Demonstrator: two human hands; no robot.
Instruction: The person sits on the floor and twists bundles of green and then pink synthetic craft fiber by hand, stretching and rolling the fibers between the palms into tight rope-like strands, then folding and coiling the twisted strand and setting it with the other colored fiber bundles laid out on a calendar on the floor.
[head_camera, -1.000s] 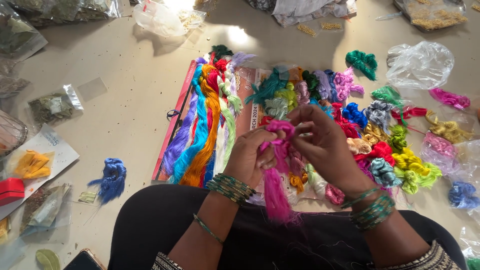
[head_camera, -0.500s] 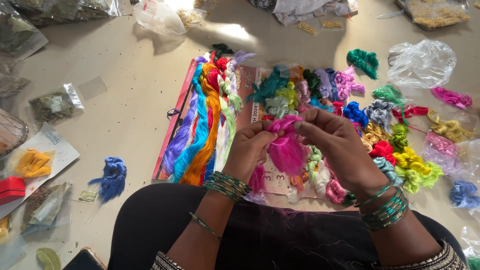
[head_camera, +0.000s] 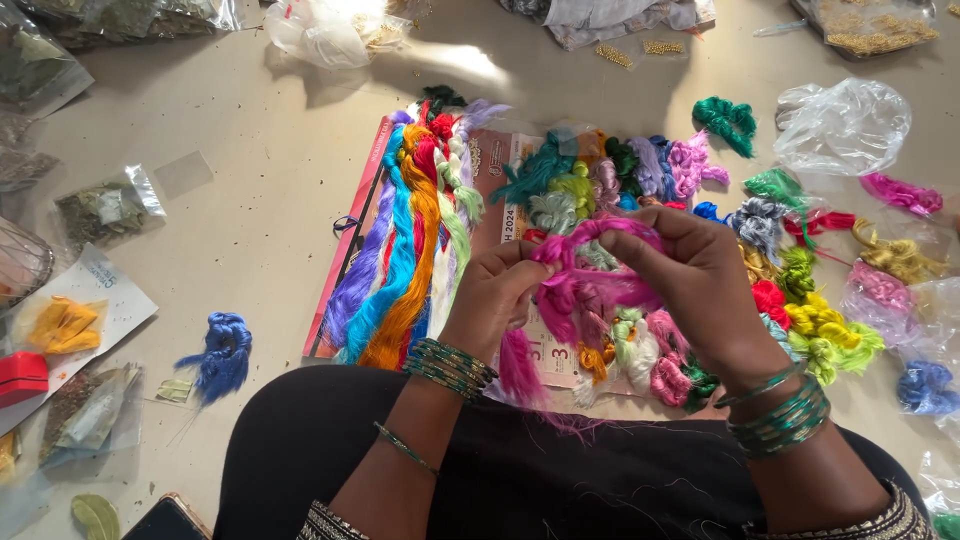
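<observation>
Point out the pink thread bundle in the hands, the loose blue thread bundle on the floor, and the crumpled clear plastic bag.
pink thread bundle (head_camera: 585, 285), head view, on the strands between the two hands.
blue thread bundle (head_camera: 222, 352), head view, on its knotted middle.
clear plastic bag (head_camera: 842, 125), head view, on its crumpled centre.

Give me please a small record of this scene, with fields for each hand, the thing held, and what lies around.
left hand: pinches the pink skein
right hand: grips the same skein from the other side
pink skein: bunched between both hands, one end hanging down toward the lap
under the hands: calendar sheet with long thread hanks and small coloured skeins
floor, left: blue skein, plastic packets
floor, right: clear bag, green skein
</observation>
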